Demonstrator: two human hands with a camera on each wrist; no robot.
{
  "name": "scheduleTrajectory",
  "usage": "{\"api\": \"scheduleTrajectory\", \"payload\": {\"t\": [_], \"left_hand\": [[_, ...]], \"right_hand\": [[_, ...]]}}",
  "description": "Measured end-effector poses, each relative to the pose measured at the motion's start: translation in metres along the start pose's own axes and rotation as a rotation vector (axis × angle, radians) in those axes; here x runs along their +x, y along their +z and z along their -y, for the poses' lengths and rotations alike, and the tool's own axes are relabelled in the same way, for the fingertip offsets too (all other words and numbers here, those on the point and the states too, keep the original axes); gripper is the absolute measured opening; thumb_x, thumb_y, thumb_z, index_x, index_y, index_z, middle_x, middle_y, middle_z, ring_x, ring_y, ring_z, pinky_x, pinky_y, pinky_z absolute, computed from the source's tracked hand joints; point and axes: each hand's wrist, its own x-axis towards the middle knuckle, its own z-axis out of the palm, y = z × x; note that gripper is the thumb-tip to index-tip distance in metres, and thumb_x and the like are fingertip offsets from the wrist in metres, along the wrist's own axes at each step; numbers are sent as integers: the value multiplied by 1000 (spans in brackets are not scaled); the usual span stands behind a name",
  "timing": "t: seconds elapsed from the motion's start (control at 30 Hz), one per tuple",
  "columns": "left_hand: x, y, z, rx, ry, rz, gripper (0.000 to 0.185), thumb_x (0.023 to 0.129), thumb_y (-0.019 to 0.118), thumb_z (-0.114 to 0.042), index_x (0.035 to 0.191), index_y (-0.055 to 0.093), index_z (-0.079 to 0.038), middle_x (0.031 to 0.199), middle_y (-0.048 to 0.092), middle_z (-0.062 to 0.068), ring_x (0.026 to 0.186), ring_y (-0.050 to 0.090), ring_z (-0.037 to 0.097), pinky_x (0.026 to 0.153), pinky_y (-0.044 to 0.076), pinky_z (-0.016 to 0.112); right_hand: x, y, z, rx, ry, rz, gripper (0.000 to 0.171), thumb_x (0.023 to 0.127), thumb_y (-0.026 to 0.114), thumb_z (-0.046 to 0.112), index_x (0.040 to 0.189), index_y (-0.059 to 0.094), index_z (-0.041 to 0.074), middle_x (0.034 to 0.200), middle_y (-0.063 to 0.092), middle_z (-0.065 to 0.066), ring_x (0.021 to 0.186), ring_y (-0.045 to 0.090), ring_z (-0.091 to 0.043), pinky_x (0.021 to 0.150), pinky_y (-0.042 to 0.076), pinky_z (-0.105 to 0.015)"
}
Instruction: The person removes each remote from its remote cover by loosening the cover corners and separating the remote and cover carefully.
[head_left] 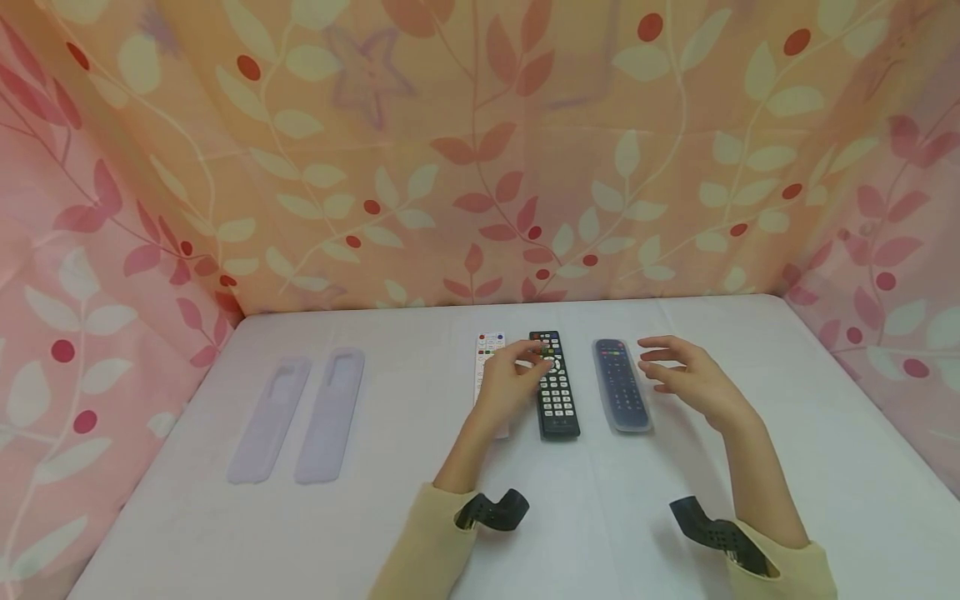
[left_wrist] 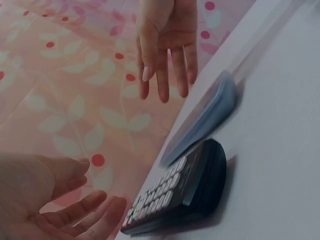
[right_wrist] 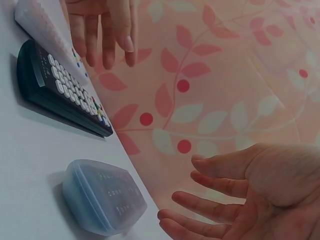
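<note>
My left hand [head_left: 507,385] hovers over the gap between a white remote control [head_left: 480,385] and a black remote control [head_left: 558,400], its fingers loosely bent and holding nothing. In the head view it hides part of the white remote and overlaps the black one's upper left edge. To the right lies a dark remote control in a translucent bluish sleeve [head_left: 622,387]. Just beyond its right side is my right hand [head_left: 697,383], fingers relaxed and apart, nothing in them. The right wrist view shows the sleeved remote [right_wrist: 105,197] below the fingertips and the black remote [right_wrist: 65,92] farther off.
Two translucent pale purple remote sleeves [head_left: 270,421] lie side by side at the left of the white-covered table [head_left: 420,533]. Patterned curtains [head_left: 465,167] rise behind the table and along both sides. A black wrist camera [head_left: 495,510] is strapped to each forearm.
</note>
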Motion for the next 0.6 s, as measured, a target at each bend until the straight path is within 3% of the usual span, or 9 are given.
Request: {"api": "scheduleTrajectory", "payload": {"t": [0.17, 0.4, 0.6], "left_hand": [[0, 12, -7, -8, 4, 37, 35, 100, 73, -14, 134, 70, -5, 108, 73, 12, 83, 72, 22, 67, 55, 21], [1, 28, -12, 6, 28, 88, 36, 101, 72, -17, 136, 70, -8, 109, 74, 10, 82, 65, 7, 70, 49, 18], [4, 42, -15, 2, 15, 124, 39, 102, 71, -14, 139, 66, -4, 114, 73, 13, 85, 71, 11, 67, 55, 18]], "right_hand": [[0, 0, -2, -6, 2, -4, 52, 108, 59, 12, 151, 42, -11, 146, 51, -39, 123, 62, -52, 92, 63, -41], [1, -1, -6, -13, 4, -9, 51, 108, 57, 10, 151, 41, -13, 146, 50, -41, 122, 62, -52, 93, 62, -44], [3, 2, -7, -1, 31, -10, 52, 108, 58, 11, 152, 42, -11, 147, 50, -40, 124, 61, -52, 95, 61, -44]]}}
